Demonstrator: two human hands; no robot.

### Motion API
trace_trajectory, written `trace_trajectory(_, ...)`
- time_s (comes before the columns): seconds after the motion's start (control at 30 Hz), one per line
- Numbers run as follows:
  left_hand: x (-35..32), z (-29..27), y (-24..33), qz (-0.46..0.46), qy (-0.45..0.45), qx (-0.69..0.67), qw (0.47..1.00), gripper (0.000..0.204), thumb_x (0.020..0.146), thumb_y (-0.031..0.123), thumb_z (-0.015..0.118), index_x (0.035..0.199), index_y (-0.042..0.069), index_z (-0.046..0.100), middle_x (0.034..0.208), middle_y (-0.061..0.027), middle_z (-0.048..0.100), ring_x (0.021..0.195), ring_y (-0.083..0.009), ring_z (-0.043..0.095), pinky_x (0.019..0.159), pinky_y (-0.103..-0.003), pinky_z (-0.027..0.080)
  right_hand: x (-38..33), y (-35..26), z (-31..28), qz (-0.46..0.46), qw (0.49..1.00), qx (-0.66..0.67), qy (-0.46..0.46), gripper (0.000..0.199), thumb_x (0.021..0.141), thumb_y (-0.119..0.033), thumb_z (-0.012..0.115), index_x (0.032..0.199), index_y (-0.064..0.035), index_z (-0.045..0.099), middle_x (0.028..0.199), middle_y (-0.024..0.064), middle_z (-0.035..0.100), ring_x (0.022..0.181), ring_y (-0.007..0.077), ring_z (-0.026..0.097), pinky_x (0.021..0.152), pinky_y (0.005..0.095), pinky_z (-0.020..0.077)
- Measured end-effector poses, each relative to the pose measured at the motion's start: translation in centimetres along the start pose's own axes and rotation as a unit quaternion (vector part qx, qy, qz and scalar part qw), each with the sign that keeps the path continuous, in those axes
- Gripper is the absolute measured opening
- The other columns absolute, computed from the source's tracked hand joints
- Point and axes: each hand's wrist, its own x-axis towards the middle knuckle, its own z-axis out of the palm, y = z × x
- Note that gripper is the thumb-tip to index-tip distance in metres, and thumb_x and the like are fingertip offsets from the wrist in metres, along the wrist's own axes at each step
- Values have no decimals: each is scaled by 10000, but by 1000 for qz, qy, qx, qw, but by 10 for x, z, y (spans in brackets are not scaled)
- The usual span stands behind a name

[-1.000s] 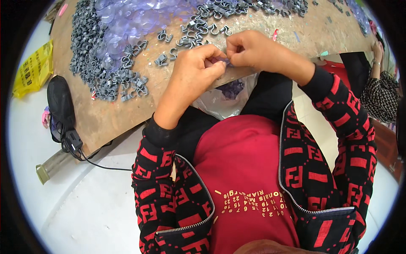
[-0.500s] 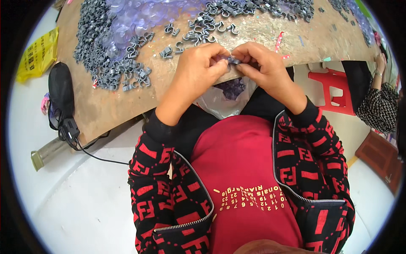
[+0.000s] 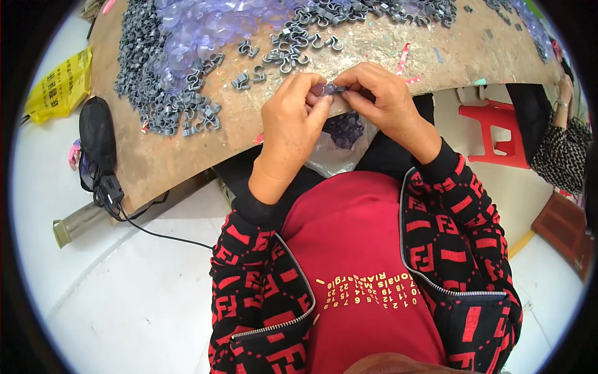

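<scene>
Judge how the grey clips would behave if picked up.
The grey clips are probably light, each small beside the left hand. Their evenly open curves suggest fairly stiff material. Where heaped, those hooked outlines might snag one another.

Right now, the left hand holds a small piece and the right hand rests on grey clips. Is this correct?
No, the head view shows the right hand also pinching the small piece, not on grey clips; the left hand holds it.

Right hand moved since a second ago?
Yes: slightly toward the near edge of the table, judged against the red-and-white strip lying on it.
</scene>
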Motion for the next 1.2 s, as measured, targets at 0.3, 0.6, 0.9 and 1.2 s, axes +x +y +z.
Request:
trace_trajectory(0.3,29,-21,-12,151,-116,72,979,137,779,32,596,906,24,646,805,-130,619,730,-281,622,652,-352,486,-2,9,-3,-41,999,-21,-8,204,748,20,646,943,-41,640,906,83,652,851,250,636,744,321,501)
trace_trajectory(0.6,1,10,-4,115,28,107,987,311,655,77,719,936,26,596,829,-106,569,718,-269,574,643,-366,472,-1,3,0,-15,999,-21,20,190,718,24,664,889,-44,619,877,78,642,816,252,621,723,324,493)
trace_trajectory(0.9,15,3,-2,89,-22,75,993,186,676,53,647,857,29,612,744,-104,574,653,-262,584,597,-362,476,0,10,0,-57,998,-26,23,169,677,45,652,762,-37,531,855,81,631,752,264,589,674,331,479)
trace_trajectory(1.2,49,-22,-4,112,-199,57,972,176,675,71,632,845,25,624,730,-117,587,635,-272,604,577,-353,486,3,14,-1,-101,994,-37,10,164,693,46,634,743,-32,498,845,89,621,748,268,588,668,340,477)
